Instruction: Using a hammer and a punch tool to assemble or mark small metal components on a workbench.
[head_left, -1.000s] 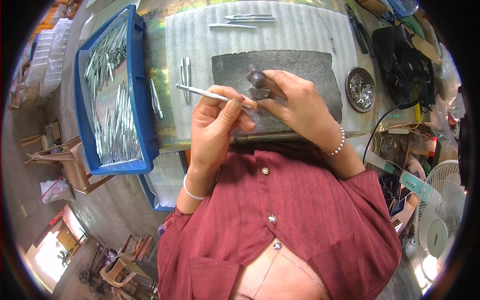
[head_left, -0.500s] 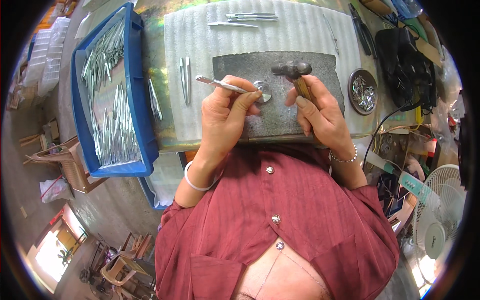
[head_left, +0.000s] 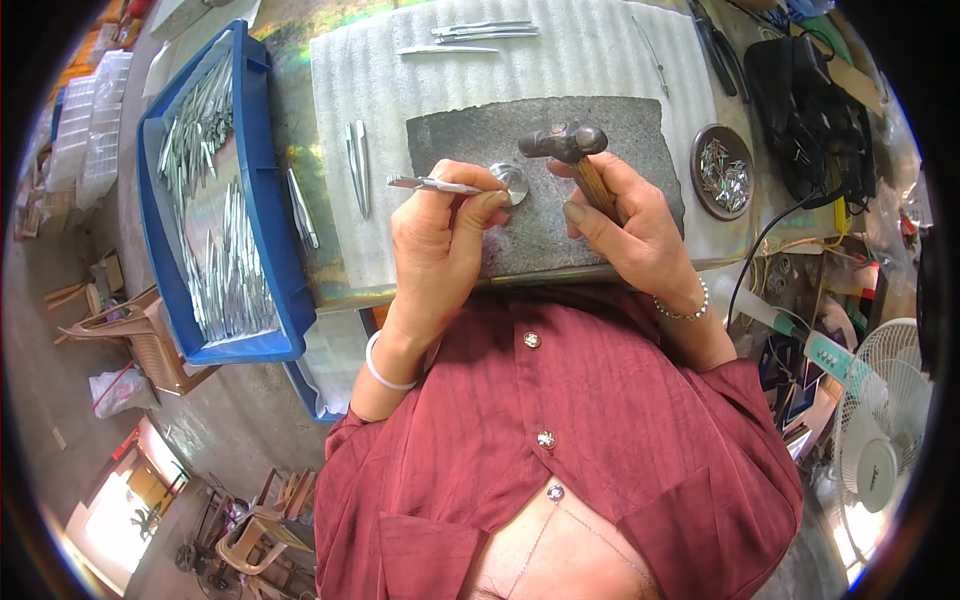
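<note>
My left hand (head_left: 438, 225) is closed on slim silver tweezers (head_left: 432, 185), pinching one end between thumb and fingers. That end lies at the near-left edge of a small round metal block (head_left: 510, 183), which stands on a dark grey mat (head_left: 455, 128). In my right hand (head_left: 635, 222) is a hammer (head_left: 565, 143), its wooden handle wrapped by my fingers and its dark head raised over the mat, right of the block. My right thumb and forefinger come close together; a tiny thing may be between them, too small to make out.
White foam sheet (head_left: 375, 85) lies under the mat, with several loose tweezers (head_left: 485, 32) on it. A blue tray (head_left: 262, 150) of metal pieces stands at left. To the right are a round dish (head_left: 708, 205) of small metal parts, pliers (head_left: 718, 50) and a black bag (head_left: 795, 110).
The hammer head has turned slightly, and my right thumb and forefinger have drawn closer together. The tweezers in my left hand have swung nearer to level. The whole view has shifted slightly.
</note>
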